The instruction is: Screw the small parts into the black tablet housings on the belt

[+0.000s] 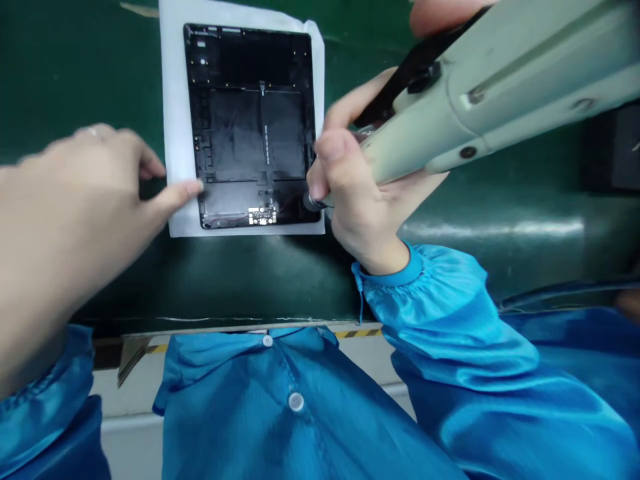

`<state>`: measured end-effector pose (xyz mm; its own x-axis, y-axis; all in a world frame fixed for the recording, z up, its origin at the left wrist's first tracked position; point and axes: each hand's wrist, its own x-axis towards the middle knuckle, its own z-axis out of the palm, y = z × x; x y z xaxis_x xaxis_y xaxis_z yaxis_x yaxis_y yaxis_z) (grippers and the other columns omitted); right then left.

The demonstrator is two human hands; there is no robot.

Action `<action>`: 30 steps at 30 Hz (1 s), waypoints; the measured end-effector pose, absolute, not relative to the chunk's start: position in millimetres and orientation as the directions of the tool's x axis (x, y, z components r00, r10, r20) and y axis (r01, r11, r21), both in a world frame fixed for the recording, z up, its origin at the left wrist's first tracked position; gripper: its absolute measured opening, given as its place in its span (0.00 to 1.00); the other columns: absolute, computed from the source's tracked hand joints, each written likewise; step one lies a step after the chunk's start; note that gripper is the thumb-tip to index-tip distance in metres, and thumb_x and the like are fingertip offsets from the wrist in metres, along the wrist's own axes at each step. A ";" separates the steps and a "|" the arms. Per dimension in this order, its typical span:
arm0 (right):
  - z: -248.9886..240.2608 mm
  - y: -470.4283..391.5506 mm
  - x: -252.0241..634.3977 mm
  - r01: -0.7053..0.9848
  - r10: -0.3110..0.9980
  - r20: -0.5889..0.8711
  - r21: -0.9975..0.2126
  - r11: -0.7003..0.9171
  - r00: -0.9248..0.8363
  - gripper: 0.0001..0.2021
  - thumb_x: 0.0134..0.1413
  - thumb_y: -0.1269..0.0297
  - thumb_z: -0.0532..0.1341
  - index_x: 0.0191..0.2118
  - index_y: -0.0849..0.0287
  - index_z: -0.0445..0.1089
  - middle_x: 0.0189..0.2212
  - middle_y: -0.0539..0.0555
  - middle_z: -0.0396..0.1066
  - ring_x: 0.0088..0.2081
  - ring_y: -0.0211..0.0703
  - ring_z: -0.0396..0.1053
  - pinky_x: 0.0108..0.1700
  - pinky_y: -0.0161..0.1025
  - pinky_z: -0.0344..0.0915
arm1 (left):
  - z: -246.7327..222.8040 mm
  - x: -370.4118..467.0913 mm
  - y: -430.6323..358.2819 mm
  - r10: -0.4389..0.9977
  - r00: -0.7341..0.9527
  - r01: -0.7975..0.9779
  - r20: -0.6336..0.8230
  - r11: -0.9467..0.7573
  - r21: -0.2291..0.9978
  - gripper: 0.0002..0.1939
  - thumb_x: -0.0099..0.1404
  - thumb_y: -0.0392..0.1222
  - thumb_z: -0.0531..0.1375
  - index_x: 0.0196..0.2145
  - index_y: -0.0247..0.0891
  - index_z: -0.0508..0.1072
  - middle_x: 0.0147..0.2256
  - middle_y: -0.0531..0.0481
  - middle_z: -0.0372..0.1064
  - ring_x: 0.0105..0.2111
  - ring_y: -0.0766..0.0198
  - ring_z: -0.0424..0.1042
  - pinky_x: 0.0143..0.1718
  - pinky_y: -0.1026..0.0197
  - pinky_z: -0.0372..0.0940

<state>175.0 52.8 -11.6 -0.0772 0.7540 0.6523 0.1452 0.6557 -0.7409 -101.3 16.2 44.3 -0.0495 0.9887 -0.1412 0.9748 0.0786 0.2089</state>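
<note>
Here, right hand [361, 203] around screwdriver [480, 110].

Right hand [357, 190] curled, left hand [103, 180] outstretched

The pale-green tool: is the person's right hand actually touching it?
Touching. The head view shows the right hand wrapped around the pale-green tool near its narrow front end.

You're in what looks like an electronics workshop: green worktop [90, 80] under an opened tablet [235, 137], circuit board [263, 216] exposed, likely power screwdriver [500, 100] right of the tablet, yellow-black tape [363, 333] and your blue smock [230, 400] on its near side.
</note>
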 end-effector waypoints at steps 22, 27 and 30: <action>-15.7 46.5 164.6 0.031 0.633 0.737 -0.657 0.753 0.237 0.22 0.71 0.57 0.69 0.66 0.43 0.68 0.52 0.53 0.74 0.40 0.40 0.81 0.29 0.36 0.82 | 21.6 -83.4 -26.0 0.980 -0.088 0.889 -0.179 0.158 0.429 0.18 0.75 0.56 0.61 0.32 0.41 0.74 0.47 0.46 0.72 0.37 0.57 0.74 0.41 0.53 0.65; -10.6 44.8 165.2 -0.060 0.647 0.728 -0.653 0.755 0.226 0.23 0.70 0.63 0.69 0.66 0.46 0.68 0.41 0.49 0.75 0.37 0.42 0.82 0.40 0.45 0.86 | 24.3 -97.1 -22.4 0.964 -0.179 0.812 -0.197 0.258 0.523 0.15 0.73 0.53 0.62 0.32 0.43 0.69 0.32 0.51 0.74 0.32 0.58 0.72 0.37 0.57 0.63; -9.5 40.8 169.1 -0.063 0.701 0.670 -0.711 0.701 0.245 0.22 0.69 0.63 0.69 0.64 0.46 0.69 0.39 0.50 0.74 0.42 0.47 0.84 0.42 0.49 0.86 | 28.6 -97.9 -29.8 0.948 -0.241 0.881 -0.208 0.303 0.364 0.20 0.72 0.63 0.65 0.37 0.44 0.75 0.37 0.49 0.75 0.33 0.54 0.73 0.35 0.56 0.61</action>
